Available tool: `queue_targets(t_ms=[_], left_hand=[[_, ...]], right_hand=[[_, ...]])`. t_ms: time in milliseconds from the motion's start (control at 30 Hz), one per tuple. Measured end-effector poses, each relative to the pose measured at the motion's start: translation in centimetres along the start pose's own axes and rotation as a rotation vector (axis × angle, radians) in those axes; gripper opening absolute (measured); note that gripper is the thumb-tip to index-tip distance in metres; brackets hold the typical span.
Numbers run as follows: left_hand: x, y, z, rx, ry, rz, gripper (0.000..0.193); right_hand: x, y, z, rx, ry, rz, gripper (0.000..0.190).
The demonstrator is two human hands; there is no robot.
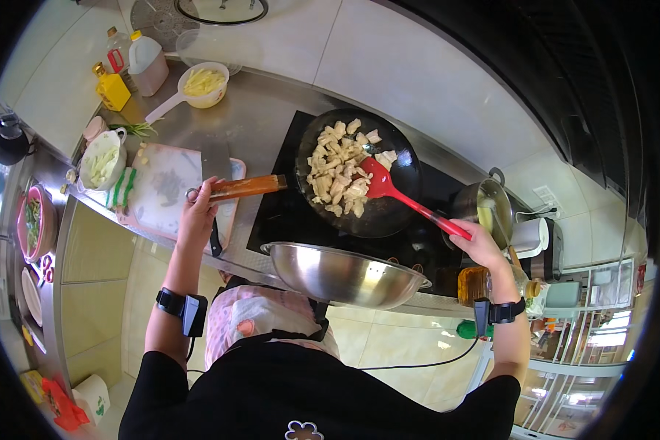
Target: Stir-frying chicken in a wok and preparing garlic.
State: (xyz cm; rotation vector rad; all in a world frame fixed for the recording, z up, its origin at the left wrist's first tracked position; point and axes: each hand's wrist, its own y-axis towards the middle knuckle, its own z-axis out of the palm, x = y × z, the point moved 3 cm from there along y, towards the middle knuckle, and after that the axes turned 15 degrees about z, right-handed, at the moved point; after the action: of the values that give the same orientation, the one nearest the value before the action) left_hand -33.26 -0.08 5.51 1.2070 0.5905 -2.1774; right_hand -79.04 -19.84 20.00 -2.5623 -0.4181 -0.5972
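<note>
My left hand [201, 206] grips the wooden handle [247, 187] of a black wok [401, 181] on the dark cooktop. Pale chunks of meat [333, 159] lie mostly in the left half of the wok. My right hand [477, 242] holds a red spatula [407, 201], whose head touches the meat. A large stainless steel bowl [346, 275] is tilted at the counter's front edge, between my body and the wok. Under my left hand, a cleaver [215, 159] and a black-handled knife [215, 242] lie on a light cutting board [165, 184].
At the back left stand a strainer of pale yellow strips [203, 82], a yellow bottle [111, 91] and a plastic jug [146, 66]. A white bowl of cut vegetables [102, 159] sits left of the board. Right of the cooktop are a metal pot [481, 203] and an oil bottle [473, 286].
</note>
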Motion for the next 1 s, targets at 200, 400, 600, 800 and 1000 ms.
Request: queue_targets(t_ms=[200, 400, 600, 800, 1000], left_hand=[[0.1, 0.0, -0.3, 0.045, 0.010, 0.012, 0.027], [0.2, 0.2, -0.2, 0.052, 0.001, 0.010, 0.026], [0.2, 0.1, -0.3, 0.026, 0.001, -0.005, 0.025], [0.1, 0.0, -0.3, 0.035, -0.007, 0.005, 0.025], [0.2, 0.1, -0.5, 0.029, -0.001, -0.003, 0.026]], right_hand=[[0.7, -0.1, -1.3, 0.046, -0.120, 0.105, 0.033], [0.3, 0.9, 1.1, 0.226, 0.096, 0.206, 0.030], [-0.8, 0.1, -0.5, 0.128, 0.105, 0.167, 0.031], [3.3, -2.4, -3.0, -0.467, -0.432, -0.105, 0.035], [3.9, -3.6, -3.4, -0.343, -0.411, -0.097, 0.034]])
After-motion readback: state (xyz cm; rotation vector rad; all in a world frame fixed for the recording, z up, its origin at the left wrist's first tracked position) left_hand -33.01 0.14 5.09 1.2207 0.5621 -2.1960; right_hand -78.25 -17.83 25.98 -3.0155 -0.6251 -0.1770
